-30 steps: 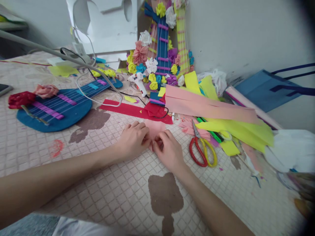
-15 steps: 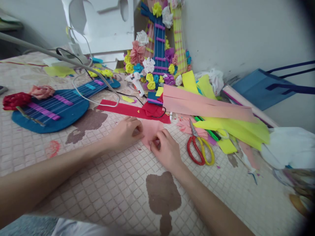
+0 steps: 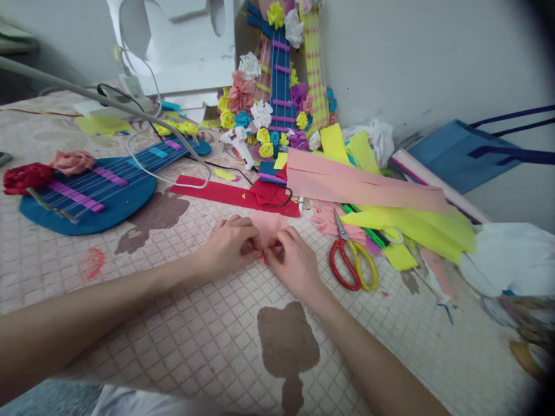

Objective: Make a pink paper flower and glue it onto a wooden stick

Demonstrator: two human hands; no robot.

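Although the left hand (image 3: 232, 242) and right hand (image 3: 295, 258) are partly hiding it in the head view, a thin pink paper piece (image 3: 269, 223) is lying at the frame's centre; both are pinching its lower edge between thumb and fingertips, and red-and-yellow-handled scissors (image 3: 342, 232) are resting rightward on diamond-patterned cloth (image 3: 208, 323).

No readable text, labels, brands, numbers or signs on anything I can see from my end of the head feed.

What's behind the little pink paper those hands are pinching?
Past the little pink paper lies a long red strip, with a rumpled red piece on top. Whatever that piece covers can't be seen.
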